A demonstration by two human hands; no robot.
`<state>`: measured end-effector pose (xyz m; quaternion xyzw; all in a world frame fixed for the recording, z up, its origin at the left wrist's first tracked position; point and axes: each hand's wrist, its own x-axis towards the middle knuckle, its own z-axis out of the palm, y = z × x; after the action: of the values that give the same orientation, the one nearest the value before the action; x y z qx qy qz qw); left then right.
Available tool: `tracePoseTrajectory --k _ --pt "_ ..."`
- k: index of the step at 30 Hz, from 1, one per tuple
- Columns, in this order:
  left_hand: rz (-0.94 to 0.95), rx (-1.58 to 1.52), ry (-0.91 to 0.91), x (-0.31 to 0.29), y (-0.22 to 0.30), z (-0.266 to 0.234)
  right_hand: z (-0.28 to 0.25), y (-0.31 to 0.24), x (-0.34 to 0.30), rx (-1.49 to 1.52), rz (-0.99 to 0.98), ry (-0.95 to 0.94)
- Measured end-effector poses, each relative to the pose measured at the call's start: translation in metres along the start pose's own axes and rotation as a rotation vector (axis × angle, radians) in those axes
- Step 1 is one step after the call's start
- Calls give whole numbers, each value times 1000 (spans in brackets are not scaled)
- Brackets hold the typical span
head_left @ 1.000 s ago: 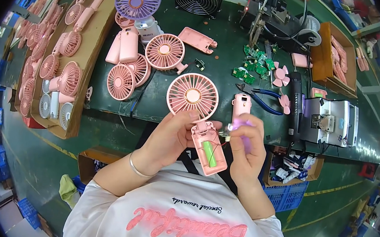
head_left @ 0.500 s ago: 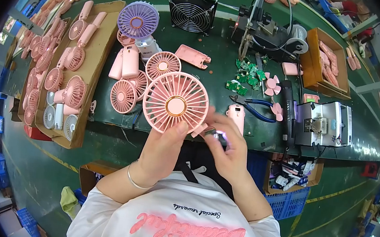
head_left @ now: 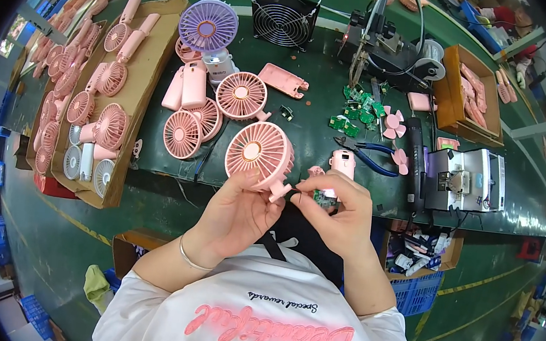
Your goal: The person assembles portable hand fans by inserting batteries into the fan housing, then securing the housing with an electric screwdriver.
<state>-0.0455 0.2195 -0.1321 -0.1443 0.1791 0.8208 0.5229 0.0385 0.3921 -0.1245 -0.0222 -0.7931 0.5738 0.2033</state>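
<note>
My left hand (head_left: 239, 210) grips a round pink fan head (head_left: 260, 154) by its lower rim. The fan head is tilted, its grille facing up and left and its short stem pointing down toward my right hand (head_left: 338, 214). The right thumb and forefinger are pinched beside that stem, on what looks like a thin dark wire. A green circuit board (head_left: 324, 200) shows partly under the right fingers, the rest hidden. Just beyond them lies a pink handle casing (head_left: 342, 164). Another pink fan head (head_left: 241, 95) rests behind the held one.
Blue-handled pliers (head_left: 374, 158), green circuit boards (head_left: 362, 105) and a pink fan blade (head_left: 394, 124) lie to the right. A purple fan (head_left: 208, 27) stands at the back left, near a black cooling fan (head_left: 283, 20). The cardboard tray (head_left: 156, 45) at left holds several fans.
The fan head has turned from facing me to a tilt, its stem now showing at lower right. My right hand, blurred before, now pinches beside the stem.
</note>
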Motion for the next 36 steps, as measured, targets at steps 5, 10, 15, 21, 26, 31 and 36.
tracePoseTrajectory --k 5,10,15,21,26,31,36 --pt "-89 15 -8 0 -5 -3 -1 -9 0 46 71 12" --pt "-126 -76 -49 3 -3 -3 1 -15 -2 288 251 -3" --pt "-120 -73 18 3 -3 1 2 -4 0 93 65 -91" --pt "-105 -3 16 1 -1 -4 -1 -4 4 17 60 -97" --pt "-79 60 29 7 -1 -7 -12 10 10 110 112 -155" --pt "-167 -98 31 12 1 -16 -4 6 15 64 37 -213" --pt "-395 175 -96 8 9 -11 5 17 15 4 45 -105"
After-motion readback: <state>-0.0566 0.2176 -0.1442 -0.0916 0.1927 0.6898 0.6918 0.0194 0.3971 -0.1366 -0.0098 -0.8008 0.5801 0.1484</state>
